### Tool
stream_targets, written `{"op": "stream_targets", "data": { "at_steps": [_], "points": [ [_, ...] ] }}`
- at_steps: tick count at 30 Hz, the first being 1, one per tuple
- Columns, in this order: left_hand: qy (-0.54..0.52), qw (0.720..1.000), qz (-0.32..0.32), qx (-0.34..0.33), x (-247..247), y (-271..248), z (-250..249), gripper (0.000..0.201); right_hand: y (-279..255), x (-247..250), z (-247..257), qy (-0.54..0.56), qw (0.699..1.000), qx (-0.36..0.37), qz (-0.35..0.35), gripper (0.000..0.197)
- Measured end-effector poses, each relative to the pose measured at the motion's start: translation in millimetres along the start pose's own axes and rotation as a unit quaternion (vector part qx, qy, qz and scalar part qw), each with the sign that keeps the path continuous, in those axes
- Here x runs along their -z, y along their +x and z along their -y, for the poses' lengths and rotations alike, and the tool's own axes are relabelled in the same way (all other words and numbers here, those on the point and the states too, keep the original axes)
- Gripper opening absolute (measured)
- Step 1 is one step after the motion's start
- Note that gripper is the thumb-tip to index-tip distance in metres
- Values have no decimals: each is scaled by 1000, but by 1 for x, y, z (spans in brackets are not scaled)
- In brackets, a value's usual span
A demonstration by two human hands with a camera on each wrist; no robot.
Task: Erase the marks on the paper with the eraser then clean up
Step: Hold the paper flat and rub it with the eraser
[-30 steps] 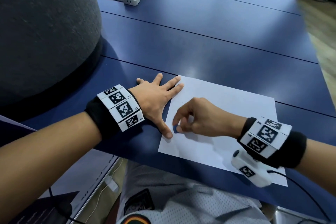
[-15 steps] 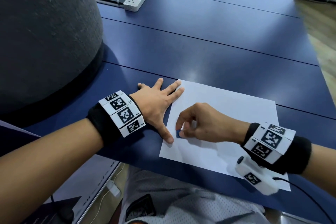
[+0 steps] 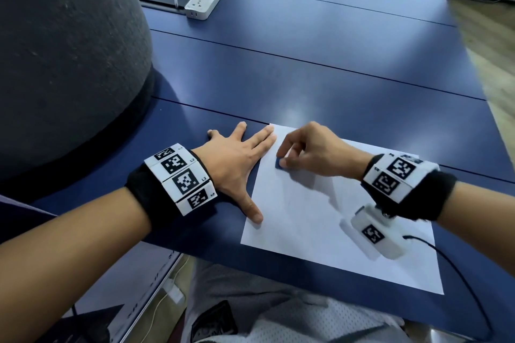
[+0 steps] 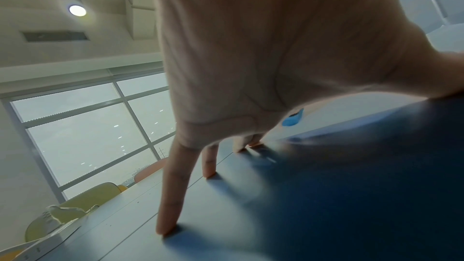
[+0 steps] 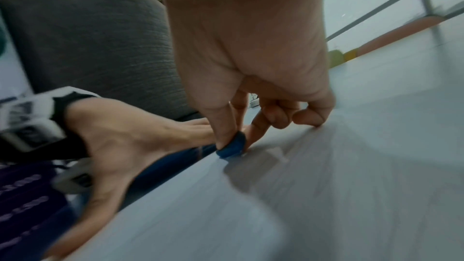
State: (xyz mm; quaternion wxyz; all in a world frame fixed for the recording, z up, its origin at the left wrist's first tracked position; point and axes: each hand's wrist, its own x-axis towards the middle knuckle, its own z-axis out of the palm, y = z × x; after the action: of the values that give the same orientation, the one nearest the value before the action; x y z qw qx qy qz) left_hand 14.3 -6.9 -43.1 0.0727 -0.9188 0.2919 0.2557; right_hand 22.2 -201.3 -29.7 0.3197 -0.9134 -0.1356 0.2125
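A white sheet of paper (image 3: 328,220) lies on the dark blue table (image 3: 320,86) near its front edge. My left hand (image 3: 239,164) lies flat with spread fingers, its fingertips and thumb pressing the paper's left edge. My right hand (image 3: 281,160) pinches a small blue eraser (image 3: 278,163) between thumb and fingers and holds it down on the paper near the upper left corner. In the right wrist view the eraser (image 5: 232,146) touches the paper (image 5: 301,195) beside the left hand (image 5: 130,146). The left wrist view shows the blue eraser (image 4: 291,120) past the straight fingers (image 4: 173,195). No marks show on the paper.
A large grey rounded object (image 3: 64,58) stands on the table at the left, close to my left arm. A white power strip (image 3: 203,2) with a plugged cable lies at the back. The table's right edge (image 3: 473,64) meets a wooden floor. My lap is below the front edge.
My right hand has carried the eraser away from me along the paper's left side, from beside the left thumb up toward the upper left corner. The left hand keeps pressing the paper.
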Motion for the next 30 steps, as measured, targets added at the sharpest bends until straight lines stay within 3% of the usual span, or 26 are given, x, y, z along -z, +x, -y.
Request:
{"op": "stream_targets", "data": {
  "at_steps": [4,9,14,19,24,28,30],
  "points": [
    [-4,1000,3,2,0,0,0,157,15,14,-7,33,996,-26,-74,8],
    [-6,1000,8,4,1,0,0,157,2,2,-1,-12,1000,-2,26,4],
    [-9,1000,8,4,2,-1,0,157,16,14,-10,15,997,-27,-77,9],
    [-6,1000,12,5,2,-1,-1,157,-2,3,-4,-9,1000,-2,12,2],
    [-10,1000,11,4,2,-1,-1,157,17,16,-8,12,997,-30,-74,5],
    [-9,1000,13,6,3,-1,-2,157,-1,1,-4,-7,1000,-6,8,3],
    [-9,1000,15,7,4,-1,-2,156,-2,2,-4,-19,1000,-4,12,3]
  ]
}}
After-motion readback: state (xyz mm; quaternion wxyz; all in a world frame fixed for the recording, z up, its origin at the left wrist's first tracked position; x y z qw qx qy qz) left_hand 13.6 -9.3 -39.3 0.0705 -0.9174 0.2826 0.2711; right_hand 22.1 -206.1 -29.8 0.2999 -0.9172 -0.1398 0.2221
